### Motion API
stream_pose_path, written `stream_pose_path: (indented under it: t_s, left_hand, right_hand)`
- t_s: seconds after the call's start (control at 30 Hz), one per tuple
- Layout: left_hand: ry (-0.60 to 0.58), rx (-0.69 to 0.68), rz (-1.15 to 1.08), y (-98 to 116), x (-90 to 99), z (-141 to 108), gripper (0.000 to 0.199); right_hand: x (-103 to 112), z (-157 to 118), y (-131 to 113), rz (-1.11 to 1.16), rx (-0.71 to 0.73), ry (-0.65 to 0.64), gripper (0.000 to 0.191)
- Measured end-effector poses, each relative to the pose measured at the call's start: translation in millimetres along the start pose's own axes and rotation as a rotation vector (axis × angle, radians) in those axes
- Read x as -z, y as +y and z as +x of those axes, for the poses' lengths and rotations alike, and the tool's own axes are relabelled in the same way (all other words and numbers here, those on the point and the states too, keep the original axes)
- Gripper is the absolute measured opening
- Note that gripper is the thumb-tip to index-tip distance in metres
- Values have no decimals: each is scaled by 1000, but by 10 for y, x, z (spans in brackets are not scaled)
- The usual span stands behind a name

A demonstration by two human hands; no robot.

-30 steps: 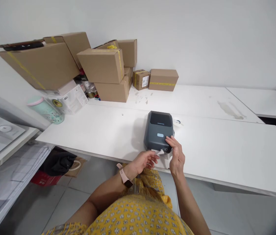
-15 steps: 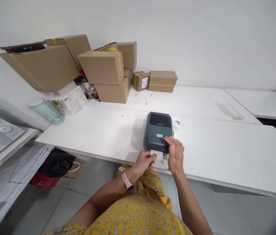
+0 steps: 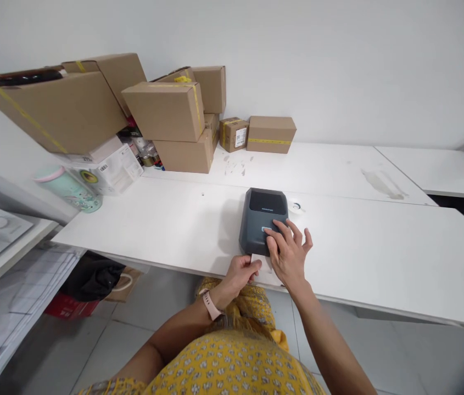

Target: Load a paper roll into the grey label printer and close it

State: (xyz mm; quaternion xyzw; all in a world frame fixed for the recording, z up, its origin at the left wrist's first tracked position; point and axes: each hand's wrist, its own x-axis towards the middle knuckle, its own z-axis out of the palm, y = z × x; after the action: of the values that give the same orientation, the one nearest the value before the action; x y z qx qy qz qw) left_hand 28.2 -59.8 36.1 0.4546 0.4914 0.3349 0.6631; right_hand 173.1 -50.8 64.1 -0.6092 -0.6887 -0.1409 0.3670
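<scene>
A dark grey label printer [image 3: 252, 225] stands near the front edge of the white table. White label paper [image 3: 265, 264] comes out of its front, at the edge nearest me. My left hand [image 3: 243, 271] pinches the left side of this paper between thumb and fingers. Over the printer's right front, my right hand [image 3: 289, 249] has its fingers spread, and one fingertip is at the small light-coloured button [image 3: 266, 229] on top. That hand covers the printer's front right corner and part of the paper.
Behind the printer's right side lies a white roll [image 3: 296, 207]. Cardboard boxes [image 3: 166, 112] are stacked at the back left, with a smaller box [image 3: 272, 135] by the wall. A mint tumbler [image 3: 69, 189] stands at the left end of the white table [image 3: 359, 252].
My right hand has moved left and forward over the printer, its fingers spreading, with a fingertip now at the button. My left hand keeps its pinch on the paper. The view has shifted slightly.
</scene>
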Motion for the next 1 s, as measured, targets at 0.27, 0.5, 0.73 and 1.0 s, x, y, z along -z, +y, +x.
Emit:
stream_pose_path:
  t_s: [0.27, 0.5, 0.73, 1.0]
  left_hand:
    - [28, -17, 26, -81, -4, 20, 46]
    - [31, -37, 78, -71, 32, 13, 45]
    - [-29, -95, 176, 57, 101, -118, 49]
    - [392, -524, 482, 543, 398, 215, 20]
  right_hand:
    - [-6, -117, 28, 71, -46, -66, 38]
    - [122, 138, 116, 227, 24, 54, 50]
    - [176, 981, 223, 328, 34, 167, 43]
    - [-19, 1880, 386, 278, -85, 279, 52]
